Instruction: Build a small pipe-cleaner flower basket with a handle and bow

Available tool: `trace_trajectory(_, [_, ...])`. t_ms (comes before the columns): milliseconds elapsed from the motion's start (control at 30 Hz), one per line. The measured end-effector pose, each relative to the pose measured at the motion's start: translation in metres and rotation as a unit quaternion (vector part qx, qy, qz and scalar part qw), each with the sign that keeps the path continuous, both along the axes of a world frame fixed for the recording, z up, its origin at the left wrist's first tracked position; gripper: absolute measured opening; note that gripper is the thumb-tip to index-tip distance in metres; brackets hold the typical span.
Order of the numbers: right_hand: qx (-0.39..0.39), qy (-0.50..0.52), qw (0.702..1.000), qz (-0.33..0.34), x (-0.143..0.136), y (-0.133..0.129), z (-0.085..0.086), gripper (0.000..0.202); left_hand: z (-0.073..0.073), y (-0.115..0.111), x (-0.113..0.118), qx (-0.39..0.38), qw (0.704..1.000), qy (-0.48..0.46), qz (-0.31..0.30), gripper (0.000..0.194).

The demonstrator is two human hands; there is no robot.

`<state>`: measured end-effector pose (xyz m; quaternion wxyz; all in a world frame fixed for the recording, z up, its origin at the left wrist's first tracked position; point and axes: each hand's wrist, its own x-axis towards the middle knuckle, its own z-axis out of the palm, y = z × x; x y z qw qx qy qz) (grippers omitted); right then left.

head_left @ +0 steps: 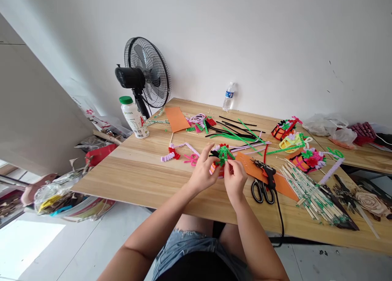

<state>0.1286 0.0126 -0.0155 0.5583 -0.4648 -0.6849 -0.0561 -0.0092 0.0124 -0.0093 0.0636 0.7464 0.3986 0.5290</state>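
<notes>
Seen from the middle of the view, the white bottle [131,117] between nine and ten o'clock bears a large red letter A [142,121]; its finer print is too small to read. Between one and two o'clock, the clear bottle [227,104] wears a blue label [229,94] with illegible white lettering. Nothing else can be read.

A black top [197,268] overlaps frayed blue denim shorts [176,248].
</notes>
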Motion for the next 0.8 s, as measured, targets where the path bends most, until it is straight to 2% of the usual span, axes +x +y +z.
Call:
trace_trajectory(133, [-0.003, -0.010, 1.000, 0.002, 0.002, 0.001, 0.000, 0.018, 0.011, 0.012, -0.016, -0.028, 0.992, 0.043, -0.116, 0.028])
trace_trajectory(233, [-0.003, -0.019, 1.000, 0.002, 0.003, 0.002, 0.000, 0.018, 0.016, 0.021, -0.022, -0.029, 0.985, 0.085, -0.151, 0.036])
trace_trajectory(467, [-0.020, -0.033, 0.999, -0.006, 0.003, 0.004, 0.002, 0.019, 0.012, 0.027, -0.018, -0.024, 0.983, 0.125, -0.135, 0.034])
trace_trajectory(800, [-0.023, -0.016, 0.999, 0.018, 0.006, 0.006, 0.001, 0.023, 0.010, 0.039, -0.023, -0.002, 0.972, 0.182, -0.147, 0.030])
